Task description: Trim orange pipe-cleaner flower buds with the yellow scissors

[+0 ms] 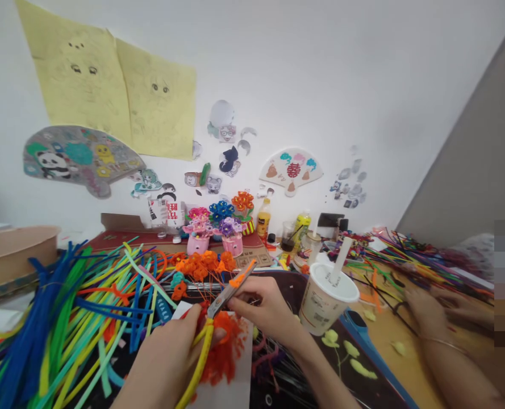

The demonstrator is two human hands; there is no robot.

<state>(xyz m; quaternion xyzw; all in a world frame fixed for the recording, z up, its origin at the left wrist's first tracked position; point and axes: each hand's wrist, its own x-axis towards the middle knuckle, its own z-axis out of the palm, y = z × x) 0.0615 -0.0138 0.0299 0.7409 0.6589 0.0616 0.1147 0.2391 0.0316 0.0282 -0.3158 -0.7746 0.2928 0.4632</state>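
My left hand (171,352) is closed round the yellow-handled scissors (207,332) at the lower middle. Their metal blades point up and to the right. My right hand (263,307) pinches an orange pipe cleaner (240,277), which lies along the blades. Its lower end is hidden by the scissors and my fingers. Beneath both hands a white sheet (240,386) carries a heap of orange fuzz (224,358). Just beyond them lie orange pipe-cleaner flowers (199,266) on thin stems.
Bundled coloured pipe cleaners (60,318) spread over the left side. A white lidded cup (326,298) with a straw stands right of my right hand. Pink pots (198,244) of flowers and bottles (263,218) line the back. Another person's hands (426,312) work at right.
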